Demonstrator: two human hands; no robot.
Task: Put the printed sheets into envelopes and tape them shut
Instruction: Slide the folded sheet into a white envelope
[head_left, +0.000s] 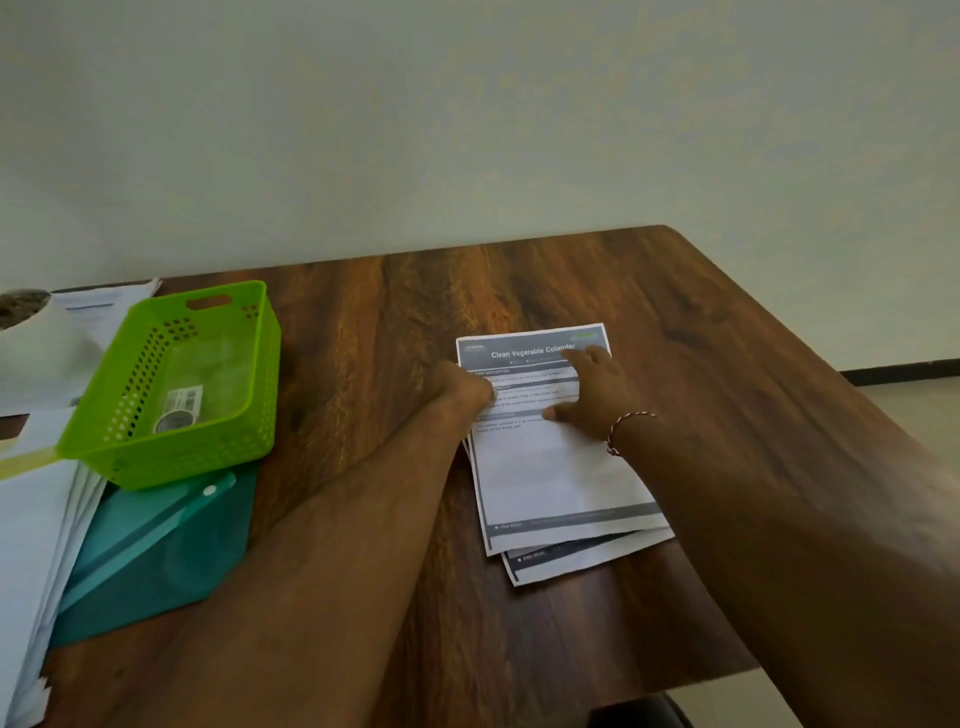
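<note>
A small stack of printed sheets (556, 478) lies on the wooden table (701, 332), the top one headed "Clean Vegetable Colander"; a lower sheet sticks out at the near edge. My left hand (462, 389) grips the stack's left edge with curled fingers. My right hand (592, 395), with a red-and-white thread on the wrist, rests flat on the upper part of the top sheet, fingers spread. A roll of tape (174, 420) lies inside the green basket (124, 447) at the left.
The green basket sits on a teal plastic folder (156, 551). White papers or envelopes (36, 540) are piled at the far left edge. A white object (36, 353) and more paper lie behind the basket. The table's right edge runs diagonally.
</note>
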